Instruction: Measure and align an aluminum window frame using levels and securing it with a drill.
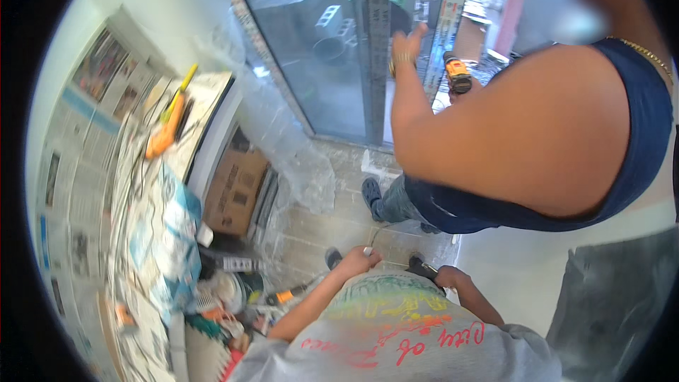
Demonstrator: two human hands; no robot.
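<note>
My left hand (358, 261) is closed in front of my grey shirt. A small white piece (368, 251) shows at its fingers, too small to name. My right hand (454, 279) is curled by my waist on the right, and a dark object with a shiny part (428, 267) shows beside its fingers. What it grips is too small to make out. Ahead on the right, a co-worker in a dark blue sleeveless top holds a yellow and black cordless drill (458, 76) near a door frame (447, 25). The co-worker's other hand is raised by the frame.
On the left, a cluttered counter (205, 110) carries an orange power tool (168, 129) and cables. Below it are a cardboard box (235, 191) and loose tools on the floor. Plastic sheeting (304, 170) hangs by the glass panel (311, 42). The co-worker stands close ahead.
</note>
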